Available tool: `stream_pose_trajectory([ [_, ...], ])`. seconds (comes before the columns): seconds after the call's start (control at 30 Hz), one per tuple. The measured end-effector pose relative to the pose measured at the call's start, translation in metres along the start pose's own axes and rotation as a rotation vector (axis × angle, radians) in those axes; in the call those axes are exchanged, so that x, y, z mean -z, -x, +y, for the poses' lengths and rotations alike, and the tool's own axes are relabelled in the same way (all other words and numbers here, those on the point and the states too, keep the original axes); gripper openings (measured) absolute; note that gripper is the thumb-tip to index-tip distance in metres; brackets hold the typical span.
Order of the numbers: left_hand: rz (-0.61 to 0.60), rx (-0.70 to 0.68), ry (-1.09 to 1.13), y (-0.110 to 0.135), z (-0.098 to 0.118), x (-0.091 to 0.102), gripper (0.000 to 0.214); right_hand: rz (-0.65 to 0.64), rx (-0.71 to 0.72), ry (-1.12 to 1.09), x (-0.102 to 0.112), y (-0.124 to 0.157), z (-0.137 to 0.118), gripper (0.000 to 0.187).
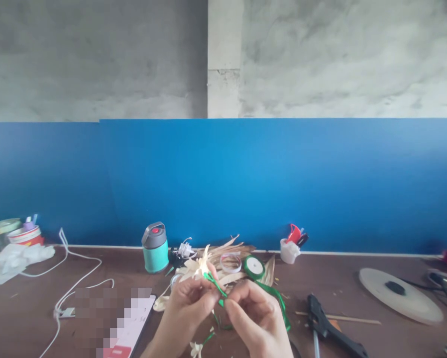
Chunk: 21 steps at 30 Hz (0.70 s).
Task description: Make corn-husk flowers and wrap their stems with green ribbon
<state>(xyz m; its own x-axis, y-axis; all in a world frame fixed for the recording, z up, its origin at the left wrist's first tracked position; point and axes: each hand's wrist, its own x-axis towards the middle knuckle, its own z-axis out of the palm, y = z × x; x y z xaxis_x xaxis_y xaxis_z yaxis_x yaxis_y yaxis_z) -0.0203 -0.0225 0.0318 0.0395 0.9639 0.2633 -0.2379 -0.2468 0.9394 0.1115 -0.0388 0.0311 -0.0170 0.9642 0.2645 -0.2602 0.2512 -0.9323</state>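
Note:
My left hand (pixel 191 306) is closed, its thumb and fingers pinching a looped green ribbon (pixel 213 282) near the middle of the table's front. A cream flower with pointed petals (pixel 201 266) rises just behind these fingers; whether it is held too, I cannot tell. My right hand (pixel 259 315) pinches the same ribbon a little lower, fingertips close to the left thumb. A spool of green ribbon (pixel 254 267) lies beyond the right hand, and a green strip (pixel 281 303) runs down beside it. Below the hands rests a small cream flower (pixel 196 349) with a green stem.
Dried husks (pixel 242 248) lie behind the hands. A teal flask (pixel 156 256) stands left of them, with a phone (pixel 136 318) nearer. To the right are a black glue gun (pixel 322 318), a thin stick (pixel 358 319), a white cup (pixel 289 252) and a pale disc (pixel 413 301).

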Motion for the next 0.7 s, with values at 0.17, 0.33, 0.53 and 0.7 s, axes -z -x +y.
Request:
stream_pose_trajectory([
  [0.17, 0.026, -0.029, -0.160, 0.007, 0.005, -0.003, 0.016, -0.021, 0.029, 0.043, 0.008, -0.004, 0.011, 0.030],
  [0.33, 0.086, 0.089, -0.157, 0.014, 0.000, -0.002, 0.022, -0.028, 0.054, 0.060, 0.010, -0.006, 0.011, 0.030],
  [0.53, 0.107, 0.114, 0.039, 0.014, -0.009, -0.006, 0.023, -0.090, -0.154, -0.235, 0.010, -0.011, 0.012, 0.036],
  [0.7, 0.074, 0.148, 0.099, 0.012, -0.011, -0.009, 0.030, -0.151, -0.262, -0.318, 0.013, -0.016, 0.018, 0.034],
])
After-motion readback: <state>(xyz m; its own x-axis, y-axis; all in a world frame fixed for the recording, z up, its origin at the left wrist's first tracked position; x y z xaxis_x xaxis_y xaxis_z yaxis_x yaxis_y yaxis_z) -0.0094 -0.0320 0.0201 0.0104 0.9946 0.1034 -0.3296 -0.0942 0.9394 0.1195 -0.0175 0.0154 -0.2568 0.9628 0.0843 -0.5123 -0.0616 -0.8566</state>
